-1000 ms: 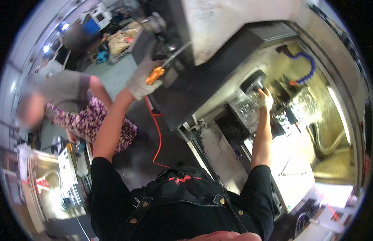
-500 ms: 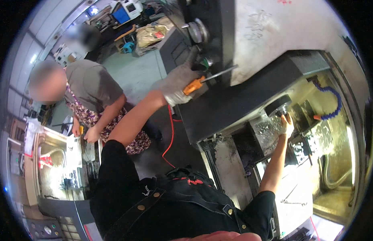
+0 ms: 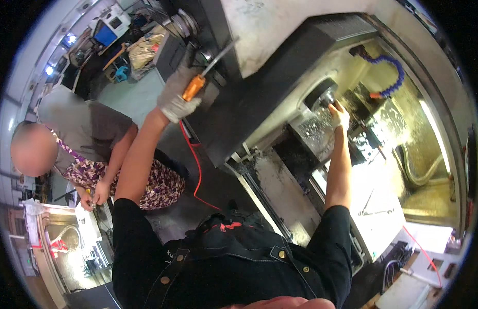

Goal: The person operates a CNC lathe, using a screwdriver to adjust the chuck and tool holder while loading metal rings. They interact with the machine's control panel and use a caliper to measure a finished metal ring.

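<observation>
Far left of the machine (image 3: 280, 98), the gloved left hand (image 3: 178, 95) is closed round an air gun (image 3: 203, 80) by its orange handle; light, stiff. Right hand (image 3: 340, 116) touches the chuck (image 3: 321, 95); its grip I cannot tell.

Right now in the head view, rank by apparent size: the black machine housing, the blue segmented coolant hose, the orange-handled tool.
1. Black machine housing
2. Blue segmented coolant hose
3. Orange-handled tool, though it looks close to the hose; unsure.

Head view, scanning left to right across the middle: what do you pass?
Co-worker in patterned clothes → left hand gripping an orange-handled tool → red cable → right hand inside the machine → blue segmented hose.
</observation>
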A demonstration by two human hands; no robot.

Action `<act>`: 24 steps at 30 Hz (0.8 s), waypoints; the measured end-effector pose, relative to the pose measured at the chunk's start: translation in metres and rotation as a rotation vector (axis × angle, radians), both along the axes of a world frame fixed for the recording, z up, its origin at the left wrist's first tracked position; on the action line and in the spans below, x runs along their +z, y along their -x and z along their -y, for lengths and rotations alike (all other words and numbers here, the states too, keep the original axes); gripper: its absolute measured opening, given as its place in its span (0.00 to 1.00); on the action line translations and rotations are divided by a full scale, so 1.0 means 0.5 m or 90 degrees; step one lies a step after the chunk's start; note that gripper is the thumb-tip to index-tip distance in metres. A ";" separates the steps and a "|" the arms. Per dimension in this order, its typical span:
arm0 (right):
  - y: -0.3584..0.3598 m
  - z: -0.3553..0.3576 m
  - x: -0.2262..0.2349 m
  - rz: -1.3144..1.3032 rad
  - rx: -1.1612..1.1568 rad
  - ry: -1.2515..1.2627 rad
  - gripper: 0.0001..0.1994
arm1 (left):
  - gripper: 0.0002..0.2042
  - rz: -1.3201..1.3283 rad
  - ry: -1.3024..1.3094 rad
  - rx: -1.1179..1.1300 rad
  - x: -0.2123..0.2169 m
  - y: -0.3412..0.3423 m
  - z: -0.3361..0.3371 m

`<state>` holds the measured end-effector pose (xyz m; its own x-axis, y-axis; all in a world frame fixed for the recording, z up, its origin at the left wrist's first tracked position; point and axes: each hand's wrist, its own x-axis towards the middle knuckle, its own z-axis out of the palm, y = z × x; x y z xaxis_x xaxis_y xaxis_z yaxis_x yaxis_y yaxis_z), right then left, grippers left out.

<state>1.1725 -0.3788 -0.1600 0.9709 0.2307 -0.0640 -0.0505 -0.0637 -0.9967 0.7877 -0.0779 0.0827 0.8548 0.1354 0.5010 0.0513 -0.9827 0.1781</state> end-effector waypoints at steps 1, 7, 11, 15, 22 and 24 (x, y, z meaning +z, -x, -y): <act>-0.019 0.027 0.004 0.046 0.036 0.050 0.22 | 0.25 0.004 0.008 0.005 0.014 -0.005 0.013; 0.207 -0.012 0.083 0.230 0.071 0.020 0.16 | 0.22 0.011 0.213 0.070 -0.023 0.035 0.105; 0.495 -0.046 0.066 0.032 0.496 -0.183 0.19 | 0.14 0.076 0.097 0.031 -0.014 0.002 0.165; 0.677 -0.107 0.048 -0.055 0.647 -0.285 0.29 | 0.17 0.136 0.105 0.028 -0.025 -0.004 0.166; 0.768 -0.150 -0.007 0.076 0.530 -0.173 0.31 | 0.17 0.197 0.148 -0.006 0.011 0.013 0.180; 0.787 -0.146 0.015 0.011 0.577 -0.225 0.29 | 0.18 0.203 0.150 0.006 0.027 0.054 0.189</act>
<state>0.7789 -0.3059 -0.1525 0.4163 0.8939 0.1659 -0.1147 0.2327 -0.9658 0.7608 -0.1725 0.0963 0.6592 0.2854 0.6957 -0.0347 -0.9126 0.4073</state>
